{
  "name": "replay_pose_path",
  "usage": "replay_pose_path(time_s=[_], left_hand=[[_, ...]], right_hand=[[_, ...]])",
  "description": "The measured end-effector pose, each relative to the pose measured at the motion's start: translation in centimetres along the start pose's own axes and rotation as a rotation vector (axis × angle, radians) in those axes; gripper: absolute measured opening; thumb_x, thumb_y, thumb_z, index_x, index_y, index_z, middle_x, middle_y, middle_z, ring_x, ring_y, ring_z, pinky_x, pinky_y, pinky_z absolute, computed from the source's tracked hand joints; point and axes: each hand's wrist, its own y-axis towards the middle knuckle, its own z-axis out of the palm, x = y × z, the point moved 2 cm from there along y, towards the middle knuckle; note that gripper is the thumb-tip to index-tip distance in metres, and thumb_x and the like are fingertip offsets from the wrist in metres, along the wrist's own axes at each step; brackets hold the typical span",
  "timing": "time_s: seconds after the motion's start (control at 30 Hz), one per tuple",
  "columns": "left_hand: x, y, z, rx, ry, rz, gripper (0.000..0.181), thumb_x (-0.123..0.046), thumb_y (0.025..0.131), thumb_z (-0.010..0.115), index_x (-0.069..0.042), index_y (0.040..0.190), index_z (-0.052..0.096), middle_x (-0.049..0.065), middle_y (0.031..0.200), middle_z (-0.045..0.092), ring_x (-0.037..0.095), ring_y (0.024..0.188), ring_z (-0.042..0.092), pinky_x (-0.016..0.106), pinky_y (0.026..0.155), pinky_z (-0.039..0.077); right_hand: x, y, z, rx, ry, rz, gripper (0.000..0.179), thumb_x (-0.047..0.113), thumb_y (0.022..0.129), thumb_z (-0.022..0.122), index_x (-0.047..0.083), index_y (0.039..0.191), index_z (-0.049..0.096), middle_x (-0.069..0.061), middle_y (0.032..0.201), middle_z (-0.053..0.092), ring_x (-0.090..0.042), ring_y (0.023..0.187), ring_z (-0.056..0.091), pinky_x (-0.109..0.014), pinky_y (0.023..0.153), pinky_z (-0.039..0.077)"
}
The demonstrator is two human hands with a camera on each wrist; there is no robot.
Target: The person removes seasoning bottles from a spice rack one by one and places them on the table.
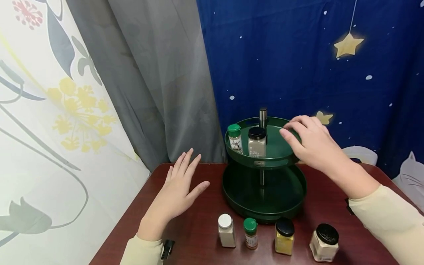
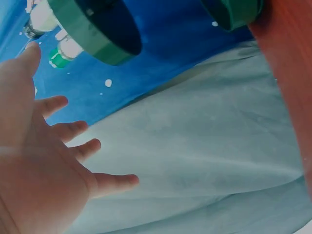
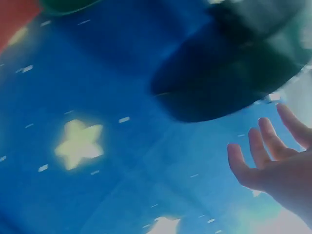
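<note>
A two-tier dark green round rack (image 1: 265, 213) stands on the table. On its upper tier, a small green-capped spice jar (image 1: 235, 139) and a black-capped pepper jar (image 1: 257, 142) sit toward the left. My right hand (image 1: 311, 143) is at the right rim of that tier, its fingers relaxed and bent, holding nothing. In the right wrist view the fingers (image 3: 273, 146) lie just beyond the tier's edge. My left hand (image 1: 179, 191) hovers left of the rack with fingers spread; the left wrist view shows its palm (image 2: 44, 161) bare.
In front of the rack stand a white-capped bottle (image 1: 226, 231), a green-capped jar (image 1: 250, 233), a black-capped jar of yellow powder (image 1: 284, 236) and a black-capped jar of pale contents (image 1: 324, 243). Behind the reddish-brown table (image 1: 195, 228) hang grey and blue curtains (image 1: 281, 55).
</note>
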Motion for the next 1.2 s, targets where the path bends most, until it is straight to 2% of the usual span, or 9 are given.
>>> replay_pose_path(time_s=[0.1,0.27,0.47,0.6,0.63,0.77,0.87,1.03,1.2], left_hand=[[-0.1,0.0,-0.4,-0.023,-0.021,0.027,0.08,-0.058,0.106,0.058,-0.025,0.171,0.026,0.001,0.182,0.01,0.036,0.168,0.011,0.075,0.128,0.017],[0.3,-0.2,-0.3,-0.048,-0.076,0.07,0.077,-0.053,0.107,0.059,-0.023,0.171,0.027,0.0,0.181,0.011,0.036,0.168,0.011,0.068,0.131,0.019],[0.7,-0.6,0.0,-0.062,-0.115,0.085,0.075,-0.049,0.107,0.06,-0.025,0.171,0.027,-0.002,0.181,0.011,0.034,0.169,0.01,0.066,0.13,0.024],[0.5,-0.5,-0.1,-0.069,-0.122,0.103,0.074,-0.048,0.107,0.06,-0.026,0.17,0.027,-0.003,0.181,0.012,0.033,0.168,0.012,0.066,0.13,0.025],[0.4,-0.5,-0.2,-0.071,-0.126,0.106,0.074,-0.048,0.107,0.06,-0.026,0.17,0.027,-0.004,0.181,0.012,0.033,0.169,0.012,0.066,0.13,0.025],[0.2,-0.3,-0.4,-0.073,-0.148,0.116,0.075,-0.047,0.107,0.061,-0.026,0.171,0.026,-0.005,0.181,0.011,0.03,0.169,0.01,0.065,0.13,0.027],[0.1,-0.2,-0.6,-0.075,-0.157,0.124,0.075,-0.047,0.107,0.061,-0.024,0.17,0.027,-0.005,0.181,0.012,0.029,0.169,0.011,0.065,0.129,0.029],[-0.1,0.0,-0.7,-0.08,-0.152,0.13,0.075,-0.047,0.107,0.061,-0.023,0.17,0.029,-0.006,0.181,0.015,0.027,0.169,0.01,0.065,0.129,0.028],[-0.3,0.0,-1.0,-0.07,-0.149,0.132,0.076,-0.048,0.107,0.061,-0.026,0.171,0.027,-0.007,0.181,0.013,0.027,0.169,0.009,0.065,0.129,0.028]], right_hand=[[2.5,0.5,-0.4,-0.01,0.024,-0.035,0.041,0.043,0.111,0.056,0.011,0.131,0.071,-0.016,0.143,0.06,-0.04,0.136,0.052,-0.069,0.114,0.04],[5.3,1.2,0.0,0.073,0.015,-0.046,0.046,0.043,0.108,0.061,0.011,0.142,0.064,-0.016,0.147,0.059,-0.038,0.132,0.061,-0.064,0.108,0.051],[5.9,1.6,1.2,0.2,0.041,0.016,0.072,0.049,0.106,0.064,0.011,0.163,0.041,-0.022,0.16,0.05,-0.041,0.135,0.061,-0.065,0.11,0.051],[5.8,1.8,1.8,0.222,0.096,0.002,0.075,0.049,0.106,0.063,0.01,0.165,0.038,-0.022,0.16,0.051,-0.042,0.142,0.056,-0.065,0.115,0.046],[5.8,1.9,2.0,0.22,0.111,-0.007,0.074,0.048,0.107,0.063,0.009,0.164,0.038,-0.022,0.159,0.053,-0.042,0.142,0.056,-0.065,0.116,0.046],[5.9,1.9,2.4,0.182,0.16,-0.028,0.068,0.041,0.108,0.063,0.007,0.163,0.042,-0.017,0.13,0.067,-0.033,0.112,0.066,-0.054,0.1,0.055],[6.1,1.8,2.4,0.15,0.176,-0.033,0.066,0.039,0.108,0.064,0.007,0.162,0.043,-0.012,0.114,0.067,-0.025,0.093,0.061,-0.045,0.086,0.052],[6.4,1.4,2.1,0.088,0.205,-0.064,0.064,0.035,0.108,0.064,0.006,0.161,0.043,-0.014,0.124,0.067,-0.023,0.092,0.062,-0.043,0.083,0.053],[6.7,1.0,1.4,-0.034,0.212,-0.108,0.062,0.029,0.106,0.068,0.009,0.16,0.046,-0.012,0.125,0.067,-0.019,0.088,0.061,-0.035,0.077,0.053]])
